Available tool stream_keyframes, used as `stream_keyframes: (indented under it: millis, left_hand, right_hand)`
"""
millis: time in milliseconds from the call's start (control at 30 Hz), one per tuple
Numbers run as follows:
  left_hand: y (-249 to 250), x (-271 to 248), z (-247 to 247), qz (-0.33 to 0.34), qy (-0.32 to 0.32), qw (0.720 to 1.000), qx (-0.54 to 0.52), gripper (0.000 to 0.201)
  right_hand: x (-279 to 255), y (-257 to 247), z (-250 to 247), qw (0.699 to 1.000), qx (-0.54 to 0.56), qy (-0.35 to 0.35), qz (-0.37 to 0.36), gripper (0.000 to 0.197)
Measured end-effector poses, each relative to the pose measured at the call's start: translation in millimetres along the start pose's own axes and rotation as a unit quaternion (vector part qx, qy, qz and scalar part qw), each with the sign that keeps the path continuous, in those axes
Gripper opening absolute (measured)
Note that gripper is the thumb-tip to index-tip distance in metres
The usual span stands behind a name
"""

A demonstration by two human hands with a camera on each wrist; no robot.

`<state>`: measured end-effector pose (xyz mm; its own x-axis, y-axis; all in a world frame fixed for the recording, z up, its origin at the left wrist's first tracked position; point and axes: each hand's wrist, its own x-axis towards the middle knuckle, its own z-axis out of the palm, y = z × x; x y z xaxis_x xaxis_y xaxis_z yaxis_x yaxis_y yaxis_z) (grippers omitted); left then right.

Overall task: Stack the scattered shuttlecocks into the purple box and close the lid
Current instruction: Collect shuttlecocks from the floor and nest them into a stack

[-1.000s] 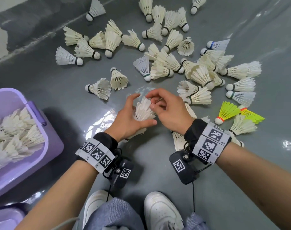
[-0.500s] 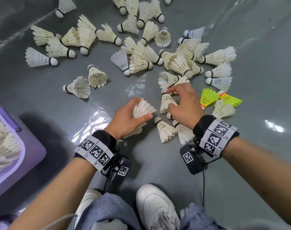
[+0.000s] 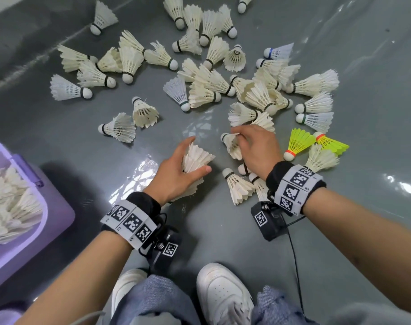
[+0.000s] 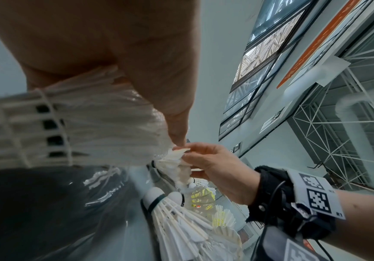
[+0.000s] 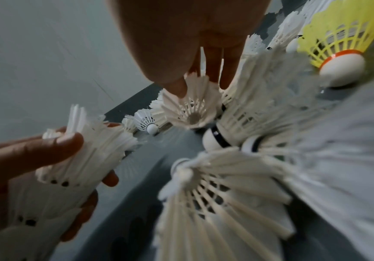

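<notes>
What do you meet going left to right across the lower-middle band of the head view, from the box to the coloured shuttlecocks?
purple box → left hand holding a stack of shuttlecocks → right hand gripping a white shuttlecock → yellow shuttlecock

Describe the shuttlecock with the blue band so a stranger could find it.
Start at the pile of white feather shuttlecocks on the grey floor. Go to its far right edge. There lies the white shuttlecock with a blue band, the only one banded blue rather than black or green.
</notes>
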<state>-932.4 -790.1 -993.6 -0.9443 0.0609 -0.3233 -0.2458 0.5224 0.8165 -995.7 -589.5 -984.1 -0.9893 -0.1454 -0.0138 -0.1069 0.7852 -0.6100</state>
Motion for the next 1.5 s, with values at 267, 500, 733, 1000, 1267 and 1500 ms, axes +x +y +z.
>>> stream_keyframes:
  millis: [267,500,733,1000,1267,1500]
  left_hand:
    - [-5.7,-1.1,-2.4,-0.005,0.016,1.0,-0.017,0.068]
    - [-9.8,-0.7,-2.4,-0.001,0.017,0.999,-0.047,0.079]
    - [-3.8,0.4,6.9,0.034,0.0,0.999,-0.027,0.075]
    - [-2.4,3.0,10.0,0.016,0.007,0.999,-0.033,0.055]
    - [4.3,4.3,15.1,0.015,0.003,1.0,-0.017,0.055]
    - [8.0,1.3,20.7,0.018,-0.024,1.0,-0.005,0.059]
  right_hand:
    - [6.3,-47.2,4.3,0.991,0.123,-0.028,0.04,0.022]
    - [2.0,-50.1,5.3,0.984,0.135,-0.091,0.066,0.025]
    - [-13.9,-53.8,13.3,0.985,0.106,-0.132,0.04,0.031]
    - [-12.5,-36.9,-9.4,0.979,0.109,-0.161,0.054,0.035]
    - [-29.5,-14.4,-20.4,0.954,-0.031,-0.293,0.056,0.044]
    - [-43.4,-6.9,-13.9,0.935,-0.088,-0.34,0.053,0.055]
